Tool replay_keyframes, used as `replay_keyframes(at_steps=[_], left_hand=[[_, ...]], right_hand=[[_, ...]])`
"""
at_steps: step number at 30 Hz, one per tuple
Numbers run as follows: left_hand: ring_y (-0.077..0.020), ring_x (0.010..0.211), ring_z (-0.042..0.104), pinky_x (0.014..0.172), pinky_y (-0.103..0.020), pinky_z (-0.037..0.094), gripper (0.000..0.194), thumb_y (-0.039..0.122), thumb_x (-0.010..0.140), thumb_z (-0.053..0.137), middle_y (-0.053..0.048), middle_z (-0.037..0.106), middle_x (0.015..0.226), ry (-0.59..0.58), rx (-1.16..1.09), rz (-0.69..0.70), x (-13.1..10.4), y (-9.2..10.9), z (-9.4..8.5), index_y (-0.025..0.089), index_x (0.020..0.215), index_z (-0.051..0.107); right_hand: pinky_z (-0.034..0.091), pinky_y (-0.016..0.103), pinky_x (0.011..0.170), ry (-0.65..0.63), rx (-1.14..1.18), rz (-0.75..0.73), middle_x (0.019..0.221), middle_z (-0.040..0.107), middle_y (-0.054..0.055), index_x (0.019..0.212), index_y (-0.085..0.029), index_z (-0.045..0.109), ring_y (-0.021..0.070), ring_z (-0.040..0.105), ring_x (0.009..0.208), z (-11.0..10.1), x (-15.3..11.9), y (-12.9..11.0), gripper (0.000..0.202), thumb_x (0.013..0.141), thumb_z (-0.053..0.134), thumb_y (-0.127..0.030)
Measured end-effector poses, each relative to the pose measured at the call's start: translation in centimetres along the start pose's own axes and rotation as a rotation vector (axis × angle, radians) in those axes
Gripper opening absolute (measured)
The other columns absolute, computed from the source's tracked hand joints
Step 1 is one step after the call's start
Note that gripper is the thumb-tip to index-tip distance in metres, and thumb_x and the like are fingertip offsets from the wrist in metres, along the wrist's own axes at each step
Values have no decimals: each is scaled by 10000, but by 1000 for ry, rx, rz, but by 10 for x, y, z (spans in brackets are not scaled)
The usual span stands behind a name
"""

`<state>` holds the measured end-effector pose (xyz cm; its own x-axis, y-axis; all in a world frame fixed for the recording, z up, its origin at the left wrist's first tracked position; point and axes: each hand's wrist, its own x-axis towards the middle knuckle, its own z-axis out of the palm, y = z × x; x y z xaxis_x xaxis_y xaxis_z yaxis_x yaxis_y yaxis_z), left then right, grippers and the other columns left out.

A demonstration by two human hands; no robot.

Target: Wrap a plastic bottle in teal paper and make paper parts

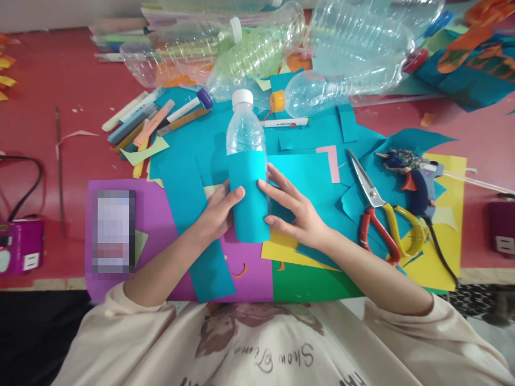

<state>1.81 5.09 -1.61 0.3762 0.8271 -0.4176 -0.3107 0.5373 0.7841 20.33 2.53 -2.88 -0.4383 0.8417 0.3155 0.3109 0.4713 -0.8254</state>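
A clear plastic bottle (246, 128) with a white cap lies in the middle, cap end away from me, its lower part covered by blue paper (250, 214). My left hand (221, 212) holds the bottle from the left, its thumb on the blue paper and the other fingers hidden behind the side. On the right side, my right hand (295, 209) touches the paper's edge with fingertips, its fingers spread apart. Blue sheets (309, 177) lie under and beside the bottle.
Scissors (376, 201) with red and yellow handles and a glue gun (424, 185) lie at right. Markers (140, 120) are at upper left, a phone (115, 230) at left. Several empty bottles (346, 88) lie along the back. Purple (156, 214) and yellow sheets (450, 214) cover the front.
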Motion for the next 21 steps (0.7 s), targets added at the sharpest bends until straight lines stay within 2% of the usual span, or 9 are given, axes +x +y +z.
replay_keyframes(at_steps=[4,6,9,11,16,21], left_hand=[[-346,1233,547,943,-445,507,712,547,663,758,-54,689,1178,7,-9,1,-1,3,1,287,1284,527],[-343,1234,547,952,-457,502,712,537,680,735,-63,695,1162,20,-26,-13,-1,4,0,263,1298,510],[-345,1225,556,960,-479,494,660,486,713,668,-65,711,1128,51,-72,-76,1,4,-2,226,1298,509],[-342,1218,563,961,-478,494,645,455,709,653,-59,720,1108,54,-82,-96,3,4,-3,216,1292,516],[-345,1214,565,956,-447,504,692,509,662,749,-59,732,1071,17,-38,-18,2,5,-5,219,1257,547],[-339,1216,564,948,-437,518,795,500,603,809,-44,730,1066,9,11,26,-2,5,-7,278,1299,496]], right_hand=[[354,529,1129,-20,-111,-9,1622,114,22,1484,-310,318,312,227,1456,-3,0,-1,588,927,483,-400],[308,539,1152,-31,-174,-54,1602,208,48,1483,-272,331,298,215,1461,-4,2,-1,579,935,463,-402],[307,534,1156,-48,-244,-102,1522,391,95,1478,-224,343,265,279,1445,-5,3,-1,575,943,436,-412],[324,534,1145,-37,-266,-107,1496,428,113,1469,-202,357,262,299,1438,-5,3,-1,573,941,431,-413],[347,532,1123,41,-264,-123,1464,466,148,1429,-161,397,270,306,1435,-4,2,-2,545,925,460,-357],[363,543,1103,37,-261,-99,1444,490,150,1393,-185,410,278,337,1420,-1,1,-3,536,895,500,-361]])
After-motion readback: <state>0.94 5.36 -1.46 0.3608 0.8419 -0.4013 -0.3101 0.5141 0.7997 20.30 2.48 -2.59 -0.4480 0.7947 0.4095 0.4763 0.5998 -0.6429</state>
